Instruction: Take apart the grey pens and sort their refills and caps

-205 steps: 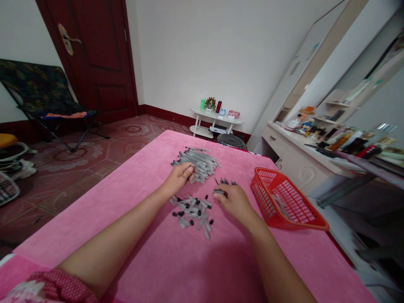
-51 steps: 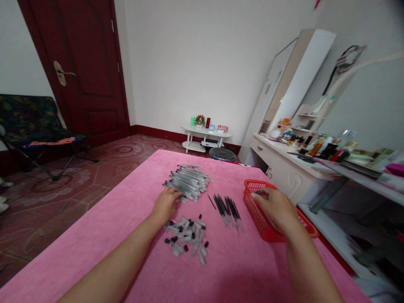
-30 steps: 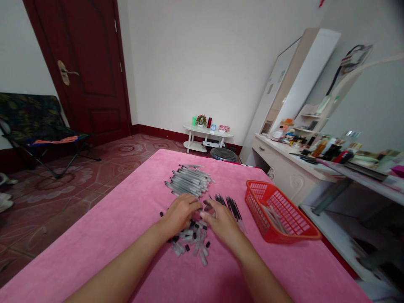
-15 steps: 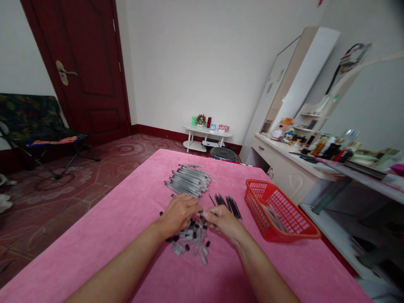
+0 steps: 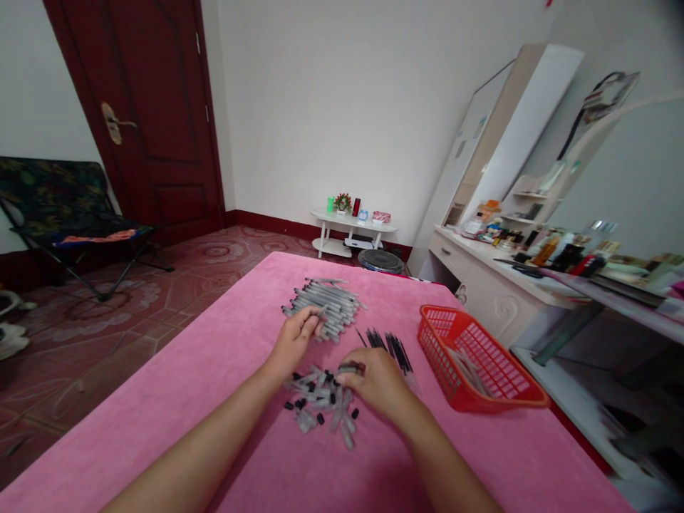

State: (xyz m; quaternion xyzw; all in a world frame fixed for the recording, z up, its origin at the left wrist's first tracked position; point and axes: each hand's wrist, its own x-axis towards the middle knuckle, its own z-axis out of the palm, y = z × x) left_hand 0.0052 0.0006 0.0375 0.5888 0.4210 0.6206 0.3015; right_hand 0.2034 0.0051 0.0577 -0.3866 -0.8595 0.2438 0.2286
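Observation:
On the pink tablecloth (image 5: 214, 370) lies a pile of grey pen barrels (image 5: 328, 303). My left hand (image 5: 296, 338) rests at its near edge, fingers curled on one barrel. Nearer to me is a heap of small grey and black pen caps (image 5: 320, 402). My right hand (image 5: 377, 381) sits at that heap's right side, pinching a cap between thumb and fingers. A row of black refills (image 5: 390, 343) lies just beyond the right hand.
A red plastic basket (image 5: 513, 395) holding a few finished pens stands at the right of the table. Beyond it is a white dressing table (image 5: 491, 278) crowded with bottles. A folding chair (image 5: 64, 214) and a dark red door (image 5: 154, 107) are at the far left.
My left hand has moved away from the cap heap up to the barrel pile. My right hand has stayed at the caps, shifted slightly right, with a cap in its fingers.

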